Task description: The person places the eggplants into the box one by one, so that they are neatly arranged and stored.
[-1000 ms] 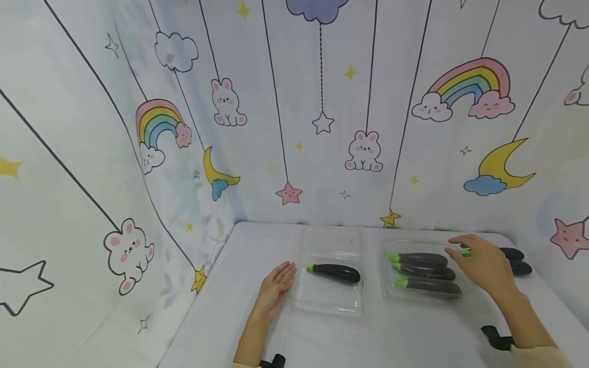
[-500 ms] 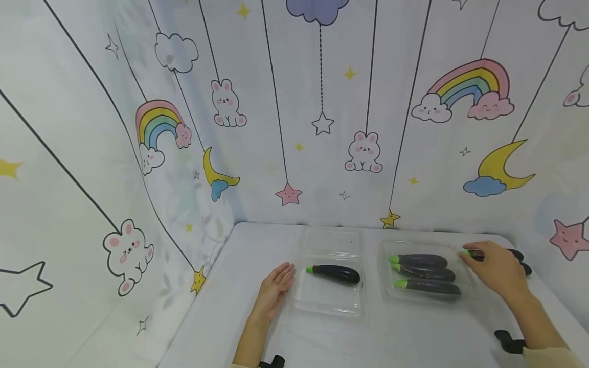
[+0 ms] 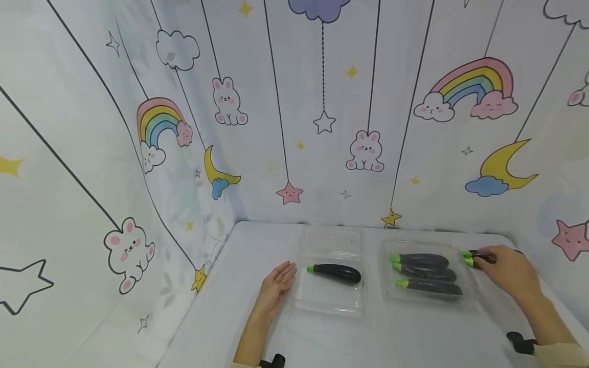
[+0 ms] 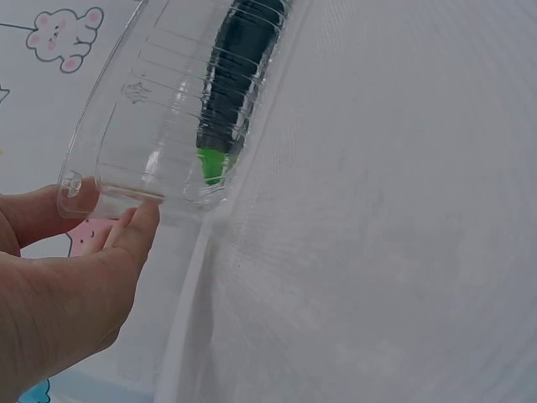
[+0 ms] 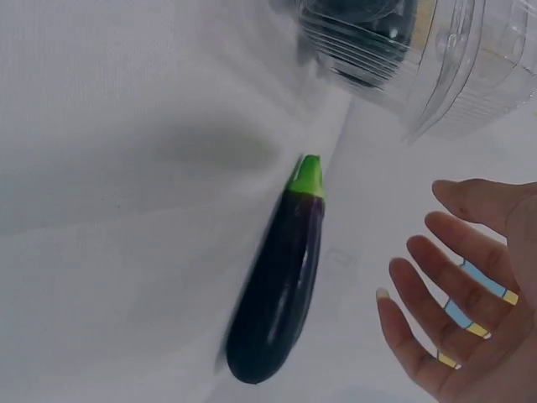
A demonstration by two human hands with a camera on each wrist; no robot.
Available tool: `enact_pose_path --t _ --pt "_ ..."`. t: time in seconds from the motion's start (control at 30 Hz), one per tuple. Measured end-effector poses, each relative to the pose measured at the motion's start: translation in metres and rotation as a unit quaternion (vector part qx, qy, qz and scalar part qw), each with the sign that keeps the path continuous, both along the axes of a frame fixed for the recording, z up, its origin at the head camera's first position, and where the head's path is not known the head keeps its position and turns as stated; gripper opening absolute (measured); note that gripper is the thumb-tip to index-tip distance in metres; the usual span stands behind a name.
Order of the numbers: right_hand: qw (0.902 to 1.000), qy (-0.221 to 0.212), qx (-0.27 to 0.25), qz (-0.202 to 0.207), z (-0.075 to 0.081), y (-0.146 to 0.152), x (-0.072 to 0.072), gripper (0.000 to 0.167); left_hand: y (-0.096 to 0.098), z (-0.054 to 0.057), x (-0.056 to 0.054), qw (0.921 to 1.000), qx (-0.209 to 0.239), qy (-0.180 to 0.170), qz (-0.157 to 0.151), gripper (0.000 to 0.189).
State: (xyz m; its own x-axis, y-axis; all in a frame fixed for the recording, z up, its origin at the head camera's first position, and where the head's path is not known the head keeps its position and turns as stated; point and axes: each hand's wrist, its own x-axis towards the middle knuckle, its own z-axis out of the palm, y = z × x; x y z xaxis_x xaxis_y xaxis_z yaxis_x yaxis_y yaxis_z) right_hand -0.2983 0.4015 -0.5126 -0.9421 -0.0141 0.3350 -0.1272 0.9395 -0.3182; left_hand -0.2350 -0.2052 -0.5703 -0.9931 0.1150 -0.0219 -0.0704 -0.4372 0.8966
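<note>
In the head view an open clear plastic box (image 3: 326,305) holds one dark eggplant (image 3: 338,272) with a green stem end. My left hand (image 3: 271,291) lies at the box's left edge with fingers extended, touching the rim in the left wrist view. To the right, a second clear box (image 3: 428,297) contains several eggplants (image 3: 423,260). Beyond it, my right hand (image 3: 511,273) is over loose eggplants (image 3: 470,254), partly covering them. The right wrist view shows its fingers spread and slightly bent, apart from a loose eggplant (image 5: 281,277).
A white-covered table (image 3: 414,337) carries both boxes. Behind and to the left hangs a white curtain (image 3: 294,153) printed with rainbows, rabbits and stars. Each wrist has a black strap-on camera mount (image 3: 521,342).
My right hand has moved rightward from beside the right box to over the loose eggplants, uncovering their green stem ends. My left hand and the boxes have stayed in place.
</note>
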Motion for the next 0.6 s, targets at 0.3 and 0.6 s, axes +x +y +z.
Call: enact_pose_path --t 0.3,0.6 --pt "0.9999 -0.006 0.006 0.012 -0.009 0.02 -0.007 0.04 -0.001 0.0 -0.001 1.0 0.002 0.001 -0.004 0.065" --pt "0.9999 -0.01 0.005 -0.007 -0.017 0.037 -0.013 0.043 0.0 -0.001 -0.001 1.0 0.003 -0.003 0.0 0.064"
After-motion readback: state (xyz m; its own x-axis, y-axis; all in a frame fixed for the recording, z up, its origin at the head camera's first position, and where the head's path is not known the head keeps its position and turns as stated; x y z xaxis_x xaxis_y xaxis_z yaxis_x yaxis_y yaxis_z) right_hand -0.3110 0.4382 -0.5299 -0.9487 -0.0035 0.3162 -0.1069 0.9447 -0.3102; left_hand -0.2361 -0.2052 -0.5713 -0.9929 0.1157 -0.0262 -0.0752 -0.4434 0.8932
